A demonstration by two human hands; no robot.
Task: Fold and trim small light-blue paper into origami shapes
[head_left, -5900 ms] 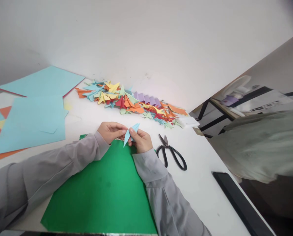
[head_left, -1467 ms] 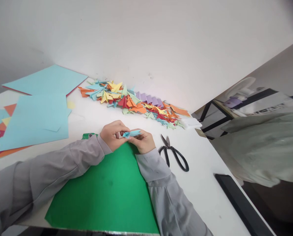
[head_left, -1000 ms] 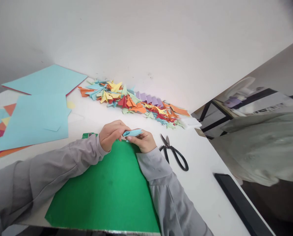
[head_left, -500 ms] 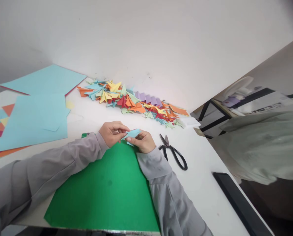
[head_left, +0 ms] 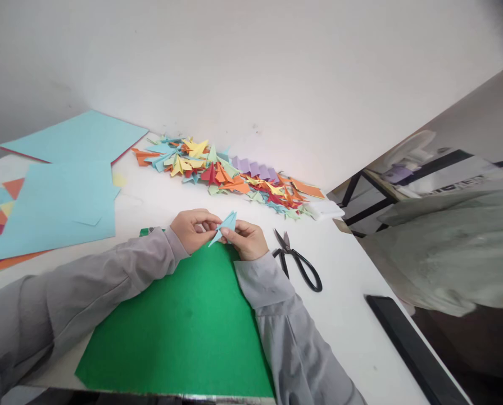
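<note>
A small light-blue folded paper plane (head_left: 227, 223) is held between my two hands, above the far edge of a green board (head_left: 184, 320). My left hand (head_left: 194, 230) pinches its left side with thumb and forefinger. From the other side, my right hand (head_left: 249, 239) grips it, the thumb lying across the front and the fingers behind. Some of the folds are covered by my fingers. Beyond the hands, a long heap of small folded paper planes (head_left: 221, 175) in several colours lies along the wall.
Black-handled scissors (head_left: 295, 259) lie right of my right hand, blades pointing away. Blue paper sheets (head_left: 61, 208) and coloured scraps cover the left side. A dark flat bar (head_left: 407, 343) lies by the right table edge. A person in pale green clothing (head_left: 436, 247) is beyond it.
The blue paper plane has turned between my fingers. Its pointed end now angles down to the left and its folded wings tilt up. Both hands stay in nearly the same place.
</note>
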